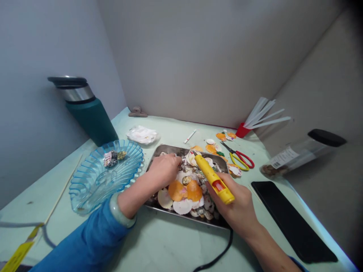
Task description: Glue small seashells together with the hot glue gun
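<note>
My right hand is wrapped round a yellow glue gun, whose nozzle points away from me over a metal tray. Seashells of many sizes fill the tray. My left hand reaches in among them from the left, its fingers curled together and their tips partly hidden; what they pinch, if anything, does not show. Near me in the tray lies a cluster of orange scallop shells and white shells, with a small spotted shell on top.
A blue glass dish with a few shells and a green bottle stand left. Scissors, loose shells and a red cup of glue sticks are behind right. A clear jar, black slab and cord lie nearer.
</note>
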### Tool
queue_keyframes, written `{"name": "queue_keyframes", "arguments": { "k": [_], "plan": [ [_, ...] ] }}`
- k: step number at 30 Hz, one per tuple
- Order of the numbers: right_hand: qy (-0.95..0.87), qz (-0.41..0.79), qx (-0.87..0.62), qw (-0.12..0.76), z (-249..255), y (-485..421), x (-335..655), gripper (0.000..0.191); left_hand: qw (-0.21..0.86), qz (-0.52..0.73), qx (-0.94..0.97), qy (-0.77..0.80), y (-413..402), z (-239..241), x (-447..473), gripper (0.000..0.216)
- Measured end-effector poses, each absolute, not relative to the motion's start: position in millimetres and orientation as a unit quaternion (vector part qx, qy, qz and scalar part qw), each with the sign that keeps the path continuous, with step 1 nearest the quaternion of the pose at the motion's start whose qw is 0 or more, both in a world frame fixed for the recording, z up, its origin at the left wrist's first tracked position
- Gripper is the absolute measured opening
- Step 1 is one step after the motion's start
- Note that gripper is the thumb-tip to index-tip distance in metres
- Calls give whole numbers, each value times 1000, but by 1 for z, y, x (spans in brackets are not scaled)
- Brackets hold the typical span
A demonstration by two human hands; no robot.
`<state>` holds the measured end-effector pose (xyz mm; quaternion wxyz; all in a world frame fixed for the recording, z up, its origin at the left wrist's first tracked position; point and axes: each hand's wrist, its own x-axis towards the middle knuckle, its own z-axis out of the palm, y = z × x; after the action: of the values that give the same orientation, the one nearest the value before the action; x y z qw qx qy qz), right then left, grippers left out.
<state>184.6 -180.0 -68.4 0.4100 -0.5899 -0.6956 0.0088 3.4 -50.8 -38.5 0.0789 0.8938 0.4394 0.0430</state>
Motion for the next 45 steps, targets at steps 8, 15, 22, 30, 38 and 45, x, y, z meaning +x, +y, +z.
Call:
{"name": "queue_keyframes", "arguments": {
  "k": [8,15,22,30,38,45],
  "plan": [
    [-697,8,-591,406,-69,-180,185,14,227,134,845,465,-50,-27,-9,16],
    [-737,-15,-543,402,-61,-179,183,15,511,247,665,485,-70,-20,-23,8],
    [-783,-13,-489,383,-60,-180,184,20,605,318,554,476,-76,-24,-30,12],
    [-806,27,-460,372,-60,-177,183,21,626,345,531,455,-77,-33,-31,21],
    [-816,40,-443,370,-56,-177,182,23,674,324,497,439,-78,-38,-29,23],
    [-818,39,-440,369,-60,-177,183,23,689,328,477,437,-78,-40,-29,22]
  ]
}}
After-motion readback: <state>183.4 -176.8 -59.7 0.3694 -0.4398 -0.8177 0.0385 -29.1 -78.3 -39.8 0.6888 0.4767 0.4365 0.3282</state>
